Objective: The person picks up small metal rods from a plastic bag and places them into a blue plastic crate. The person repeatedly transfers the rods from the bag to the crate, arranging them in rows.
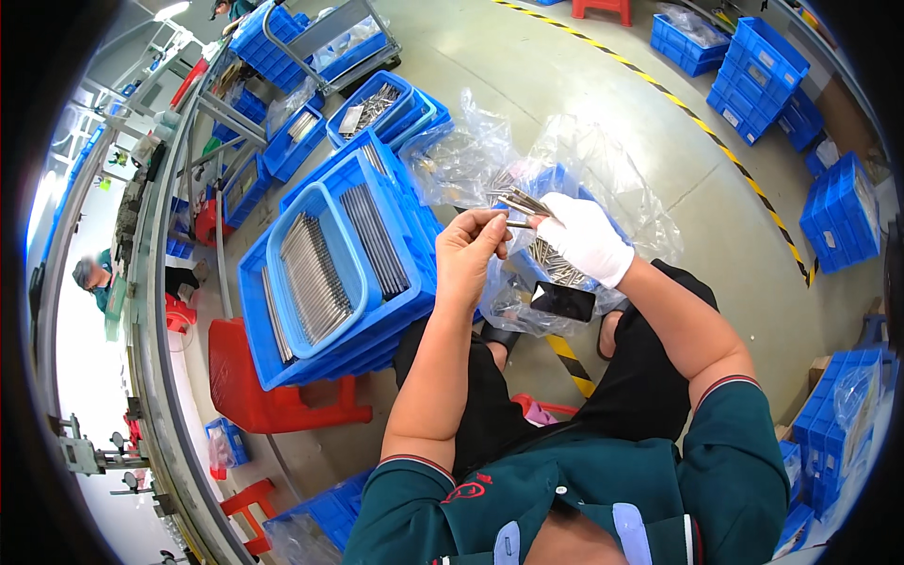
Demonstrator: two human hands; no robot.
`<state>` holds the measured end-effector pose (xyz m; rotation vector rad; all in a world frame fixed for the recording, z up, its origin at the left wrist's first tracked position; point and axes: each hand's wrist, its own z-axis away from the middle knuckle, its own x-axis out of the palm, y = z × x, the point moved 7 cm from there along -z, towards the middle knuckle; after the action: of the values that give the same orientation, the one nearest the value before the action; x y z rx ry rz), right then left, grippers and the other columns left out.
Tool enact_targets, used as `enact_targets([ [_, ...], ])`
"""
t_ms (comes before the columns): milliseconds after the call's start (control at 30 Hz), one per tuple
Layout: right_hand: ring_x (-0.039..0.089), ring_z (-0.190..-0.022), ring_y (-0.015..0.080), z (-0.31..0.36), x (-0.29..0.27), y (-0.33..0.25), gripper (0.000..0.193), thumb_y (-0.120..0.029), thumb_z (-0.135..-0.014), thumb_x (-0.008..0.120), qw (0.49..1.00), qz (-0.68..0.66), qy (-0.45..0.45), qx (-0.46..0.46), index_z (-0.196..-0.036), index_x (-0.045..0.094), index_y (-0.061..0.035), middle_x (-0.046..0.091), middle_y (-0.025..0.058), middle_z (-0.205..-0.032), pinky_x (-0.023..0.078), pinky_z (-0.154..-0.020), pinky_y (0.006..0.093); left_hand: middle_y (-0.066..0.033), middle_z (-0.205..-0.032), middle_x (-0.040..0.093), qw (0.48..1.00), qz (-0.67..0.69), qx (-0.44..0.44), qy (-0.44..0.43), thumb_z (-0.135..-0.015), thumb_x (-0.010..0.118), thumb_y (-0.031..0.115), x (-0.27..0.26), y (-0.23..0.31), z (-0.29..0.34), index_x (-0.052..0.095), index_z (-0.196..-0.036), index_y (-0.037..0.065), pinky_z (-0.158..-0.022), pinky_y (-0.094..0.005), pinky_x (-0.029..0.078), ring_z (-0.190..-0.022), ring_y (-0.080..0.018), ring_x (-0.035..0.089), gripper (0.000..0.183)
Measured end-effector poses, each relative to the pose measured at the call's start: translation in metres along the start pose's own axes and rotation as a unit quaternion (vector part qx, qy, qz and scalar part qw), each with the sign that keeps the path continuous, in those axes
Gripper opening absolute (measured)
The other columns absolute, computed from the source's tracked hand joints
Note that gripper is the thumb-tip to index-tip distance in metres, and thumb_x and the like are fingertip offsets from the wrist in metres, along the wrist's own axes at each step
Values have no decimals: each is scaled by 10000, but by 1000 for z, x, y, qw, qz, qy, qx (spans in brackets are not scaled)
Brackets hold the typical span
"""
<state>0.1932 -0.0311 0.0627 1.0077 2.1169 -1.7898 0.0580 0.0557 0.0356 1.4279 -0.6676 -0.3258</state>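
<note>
My left hand (468,252) is bare and closed, with thumb and forefinger pinching the end of a thin metal rod (518,224). The rod's other end reaches the fingers of my right hand (582,237), which wears a white glove. That gloved hand is closed round a small bundle of metal rods (521,201), their ends sticking out to the left. Under both hands stands a blue bin (614,226) draped with clear plastic, with many short metal rods (556,267) loose inside. A dark phone-like slab (562,300) lies at the bin's near side.
To the left, a light blue tray (361,299) of long metal rods rests on stacked blue crates (273,367), beside a red stool (250,377). Clear plastic (461,155) spreads beyond the bin. More blue crates (838,212) stand at right, past a yellow-black floor line (725,141).
</note>
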Motion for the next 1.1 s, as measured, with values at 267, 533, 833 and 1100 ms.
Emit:
enact_targets([
  [267, 536, -656, 297, -1, -2, -3, 266, -270, -883, 559, 994, -74, -74, 23, -881, 583, -5, 562, 172, -717, 425, -621, 378, -42, -666, 575, 998, 55, 0, 44, -887, 639, 164, -23, 8, -6, 612, -870, -13, -489, -213, 408, -514, -77, 490, 179],
  [533, 480, -645, 161, 2, 9, -5, 309, -309, -870, 574, 975, -152, -146, 74, -877, 601, -1, 535, 74, -678, 403, -606, 314, -48, -667, 560, 987, 143, -60, -36, -888, 636, 163, -10, 0, -3, 603, -906, -6, -486, -256, 402, -531, -91, 467, 173],
  [833, 452, -608, 140, 7, 12, 1, 331, -328, -864, 594, 939, -245, -201, 131, -821, 582, 0, 488, 48, -629, 381, -564, 307, -83, -709, 620, 991, 80, -50, -96, -853, 663, 95, -10, 12, 0, 619, -885, -35, -526, -231, 472, -568, -113, 562, 141],
  [1100, 426, -615, 104, 4, 12, -5, 332, -324, -866, 601, 963, -201, -162, 70, -813, 579, 4, 477, 17, -641, 361, -553, 278, -68, -684, 594, 981, 149, -85, -94, -891, 623, 148, -13, 2, 3, 609, -921, -14, -514, -261, 463, -539, -113, 527, 165],
])
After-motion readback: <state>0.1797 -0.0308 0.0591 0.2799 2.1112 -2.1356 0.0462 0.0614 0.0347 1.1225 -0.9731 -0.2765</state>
